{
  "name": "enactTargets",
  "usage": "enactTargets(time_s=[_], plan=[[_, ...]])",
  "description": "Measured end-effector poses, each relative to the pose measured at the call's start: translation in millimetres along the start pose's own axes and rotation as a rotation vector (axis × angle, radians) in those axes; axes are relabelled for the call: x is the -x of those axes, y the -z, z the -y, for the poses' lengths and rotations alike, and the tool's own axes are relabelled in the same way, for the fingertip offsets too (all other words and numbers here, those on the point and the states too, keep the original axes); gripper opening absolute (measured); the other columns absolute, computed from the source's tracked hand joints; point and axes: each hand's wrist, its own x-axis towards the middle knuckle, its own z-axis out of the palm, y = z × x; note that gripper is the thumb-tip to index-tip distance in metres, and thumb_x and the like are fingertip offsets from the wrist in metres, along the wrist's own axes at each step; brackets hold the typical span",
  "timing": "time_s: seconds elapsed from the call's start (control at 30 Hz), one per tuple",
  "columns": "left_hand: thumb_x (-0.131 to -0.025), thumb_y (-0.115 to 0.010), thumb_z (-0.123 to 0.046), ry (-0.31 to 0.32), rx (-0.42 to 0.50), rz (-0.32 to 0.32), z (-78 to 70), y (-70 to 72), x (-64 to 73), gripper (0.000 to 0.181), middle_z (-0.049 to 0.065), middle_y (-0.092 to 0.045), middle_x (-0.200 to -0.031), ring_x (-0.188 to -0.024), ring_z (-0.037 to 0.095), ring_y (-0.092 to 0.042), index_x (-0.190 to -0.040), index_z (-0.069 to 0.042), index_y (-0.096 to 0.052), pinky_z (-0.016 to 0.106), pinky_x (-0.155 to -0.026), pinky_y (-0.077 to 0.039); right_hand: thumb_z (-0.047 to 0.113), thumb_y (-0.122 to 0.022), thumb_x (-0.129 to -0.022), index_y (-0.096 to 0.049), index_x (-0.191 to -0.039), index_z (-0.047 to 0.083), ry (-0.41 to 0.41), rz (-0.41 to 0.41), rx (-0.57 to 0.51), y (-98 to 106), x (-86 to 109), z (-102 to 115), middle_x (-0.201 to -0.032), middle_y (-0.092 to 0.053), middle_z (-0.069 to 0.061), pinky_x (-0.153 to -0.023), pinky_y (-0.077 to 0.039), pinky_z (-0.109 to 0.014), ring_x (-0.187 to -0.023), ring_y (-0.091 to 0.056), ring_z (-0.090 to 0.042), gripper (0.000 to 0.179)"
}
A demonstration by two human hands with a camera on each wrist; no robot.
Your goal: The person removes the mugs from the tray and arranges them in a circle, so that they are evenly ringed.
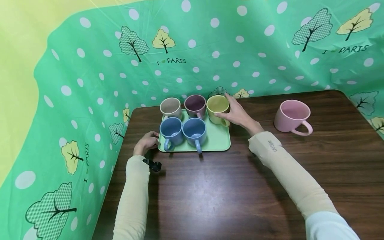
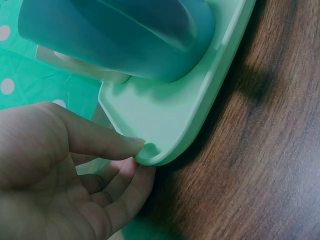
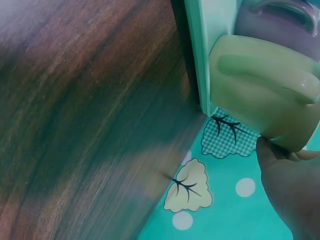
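A light green tray (image 1: 218, 140) lies on the table and bears several mugs. My left hand (image 1: 147, 141) pinches its near left corner, thumb (image 2: 107, 140) over the rim and fingers beneath. At the tray's far right stands a yellow mug (image 1: 213, 117), handle toward me. My right hand (image 1: 240, 114) holds this mug by its rim from the right side. Beside it are a purple mug (image 1: 195, 106) and a greyish-white mug (image 1: 171, 107) along the back. Two blue mugs, one left (image 1: 171, 131) and one right (image 1: 194, 130), stand in front.
A larger-looking pink mug (image 1: 288, 117) stands apart on the dark wooden table (image 1: 207, 193), right of the tray. Green dotted cloth (image 1: 204, 43) with printed trees hangs behind the table and along its left side. A black band (image 1: 153, 165) is at my left wrist.
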Motion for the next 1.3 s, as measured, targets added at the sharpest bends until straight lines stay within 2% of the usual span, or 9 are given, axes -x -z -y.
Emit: enactTargets(time_s=[0.3, 0.53, 0.83, 0.97, 1.13, 1.3], plan=[[-0.083, -0.047, 0.011, -0.007, -0.001, -0.001, -0.6, -1.0, 0.2, 0.043, 0.013, -0.046, -0.107, -0.098, 0.023, -0.047, -0.125, 0.003, -0.040, 0.035, -0.089, -0.044, 0.049, -0.078, -0.072, -0.007, -0.153, 0.006, -0.025, 0.004, -0.011, -3.2, -4.3, -0.9, -0.158, -0.014, -0.019, -0.113, -0.023, -0.053, -0.143, -0.021, -0.036, 0.116], [-0.083, -0.047, 0.011, -0.003, -0.011, -0.005, -1.8, -1.7, 0.8, 0.043, 0.012, -0.045, -0.107, -0.098, 0.022, -0.047, -0.125, 0.003, -0.040, 0.036, -0.091, -0.044, 0.050, -0.079, -0.071, -0.014, -0.152, 0.004, -0.023, -0.017, 0.000, -3.0, -5.5, -4.6, -0.154, -0.025, -0.020, -0.110, -0.029, -0.052, -0.137, -0.032, -0.037, 0.113], [-0.083, -0.047, 0.010, -0.001, -0.002, -0.001, -1.7, -2.3, 1.6, 0.043, 0.013, -0.045, -0.108, -0.099, 0.023, -0.047, -0.125, 0.003, -0.040, 0.037, -0.092, -0.044, 0.048, -0.082, -0.069, -0.025, -0.149, 0.005, -0.001, -0.067, -0.024, -5.5, -0.5, -4.2, -0.140, -0.046, -0.020, -0.102, -0.038, -0.050, -0.120, -0.049, -0.034, 0.108], [-0.083, -0.047, 0.010, 0.000, 0.005, -0.001, 0.1, -2.0, 1.5, 0.043, 0.013, -0.045, -0.108, -0.099, 0.023, -0.047, -0.125, 0.004, -0.040, 0.038, -0.093, -0.044, 0.047, -0.082, -0.068, -0.027, -0.148, 0.007, 0.018, -0.084, -0.030, -7.0, 2.8, -4.3, -0.136, -0.049, -0.019, -0.098, -0.041, -0.050, -0.115, -0.052, -0.033, 0.105], [-0.083, -0.047, 0.010, -0.006, 0.005, -0.006, -0.5, -1.4, 2.7, 0.043, 0.014, -0.045, -0.110, -0.102, 0.024, -0.047, -0.125, 0.004, -0.039, 0.040, -0.096, -0.043, 0.045, -0.084, -0.067, -0.030, -0.148, 0.010, 0.046, -0.123, -0.042, -9.6, 9.6, -2.7, -0.137, -0.049, -0.018, -0.097, -0.041, -0.050, -0.116, -0.052, -0.033, 0.103], [-0.086, -0.046, 0.008, -0.008, -0.006, 0.003, -1.3, -1.2, 4.8, 0.042, 0.017, -0.045, -0.117, -0.105, 0.025, -0.048, -0.127, 0.003, -0.039, 0.042, -0.099, -0.043, 0.046, -0.086, -0.063, -0.036, -0.145, 0.016, 0.060, -0.178, -0.057, -14.8, 18.3, -3.0, -0.131, -0.054, -0.015, -0.093, -0.044, -0.049, -0.113, -0.054, -0.032, 0.100]])
